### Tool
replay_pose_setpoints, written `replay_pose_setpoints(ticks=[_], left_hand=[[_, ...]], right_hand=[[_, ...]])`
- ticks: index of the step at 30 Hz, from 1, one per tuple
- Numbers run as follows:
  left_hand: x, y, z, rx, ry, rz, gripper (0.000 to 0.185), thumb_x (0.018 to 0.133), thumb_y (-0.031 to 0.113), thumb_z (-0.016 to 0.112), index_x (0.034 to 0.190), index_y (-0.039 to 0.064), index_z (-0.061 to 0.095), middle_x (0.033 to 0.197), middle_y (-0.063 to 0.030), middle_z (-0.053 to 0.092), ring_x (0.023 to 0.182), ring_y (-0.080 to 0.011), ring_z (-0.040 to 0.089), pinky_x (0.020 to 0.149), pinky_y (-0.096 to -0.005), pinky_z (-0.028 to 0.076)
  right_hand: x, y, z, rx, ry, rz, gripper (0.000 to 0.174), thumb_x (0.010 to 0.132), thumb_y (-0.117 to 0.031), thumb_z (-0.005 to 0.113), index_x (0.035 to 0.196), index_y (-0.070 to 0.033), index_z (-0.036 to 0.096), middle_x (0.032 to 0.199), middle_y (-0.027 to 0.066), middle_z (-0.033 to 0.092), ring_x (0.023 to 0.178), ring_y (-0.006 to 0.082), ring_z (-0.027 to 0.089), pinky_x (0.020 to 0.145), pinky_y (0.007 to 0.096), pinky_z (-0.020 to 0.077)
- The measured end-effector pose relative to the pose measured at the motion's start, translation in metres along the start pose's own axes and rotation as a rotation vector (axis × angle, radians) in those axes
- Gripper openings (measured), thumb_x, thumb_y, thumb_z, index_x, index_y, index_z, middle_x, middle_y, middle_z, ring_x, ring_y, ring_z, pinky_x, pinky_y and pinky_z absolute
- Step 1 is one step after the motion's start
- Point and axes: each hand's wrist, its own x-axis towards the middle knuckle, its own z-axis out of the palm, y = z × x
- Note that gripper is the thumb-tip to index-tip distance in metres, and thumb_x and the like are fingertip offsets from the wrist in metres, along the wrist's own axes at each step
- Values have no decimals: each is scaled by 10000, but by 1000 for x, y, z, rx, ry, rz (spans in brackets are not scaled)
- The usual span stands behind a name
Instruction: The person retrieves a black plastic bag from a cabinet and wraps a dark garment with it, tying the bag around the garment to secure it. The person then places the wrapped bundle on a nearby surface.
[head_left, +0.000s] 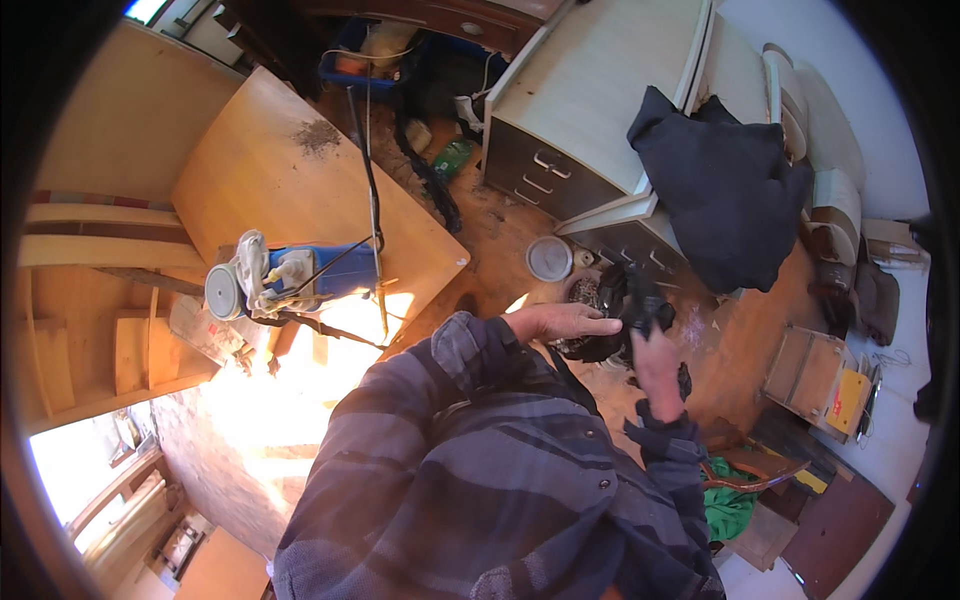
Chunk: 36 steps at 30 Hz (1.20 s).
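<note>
Crumpled black plastic, apparently a bag, hangs before my chest. My left hand reaches in from the left and pinches its near side, the thumb lying along the top. On the other side my right hand, blurred, grips a gathered part of the same plastic. Just beyond my left hand is a round container filled with small, seed-like grains; the plastic covers part of it. My fingertips are partly hidden in the dark folds.
A round grey lid or dish lies on the floor by the drawer cabinet. Dark cloth drapes over the cabinets. At left, a blue tank sprayer rests on a wooden table. Green cloth hangs at a chair on the right.
</note>
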Motion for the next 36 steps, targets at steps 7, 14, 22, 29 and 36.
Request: replay_pose_setpoints(ticks=[7, 14, 22, 29, 36], left_hand=[[-36, 5, -24, -801, 474, 147, 290, 1083, 283, 545, 1145, 18, 645, 1020, -81, 704, 920, -213, 685, 847, -383, 560], [-87, 45, -75, -1034, 481, 408, 255, 1099, 267, 493, 1125, 44, 614, 893, -100, 667, 845, -285, 698, 800, -456, 588], [-118, 37, -161, -876, 515, 463, 557, 1101, 464, 427, 1323, -31, 555, 1151, -204, 693, 1071, -333, 679, 990, -508, 529], [-106, 22, -136, 739, 242, -350, 1029, 788, 775, 702, 1327, -96, 603, 1295, -253, 661, 1231, -329, 622, 1037, -391, 477], [-53, -15, -52, 897, 73, 124, 743, 823, 518, 785, 1303, -23, 619, 1251, -266, 638, 1196, -423, 608, 997, -472, 493]], right_hand=[[-18, -82, 61, 62, -104, -320, 472, 844, -318, 787, 1127, -21, 555, 1010, 228, 660, 983, 448, 648, 802, 514, 511], [-26, -2, 106, 30, -620, 125, 563, 739, -255, 841, 1230, -20, 694, 1050, 207, 746, 980, 364, 723, 860, 417, 544], [-46, 63, 136, -59, -132, 46, 417, 826, -197, 770, 1193, -9, 711, 1003, 173, 757, 946, 311, 736, 826, 408, 554], [-27, 42, 64, 1349, 149, 528, 330, 999, -188, 609, 1243, 28, 662, 1168, 116, 729, 966, 297, 731, 892, 405, 582], [-25, -46, 48, 1680, -211, 219, 457, 1081, -357, 460, 1369, -22, 577, 1251, 106, 695, 1103, 280, 686, 992, 450, 550]])
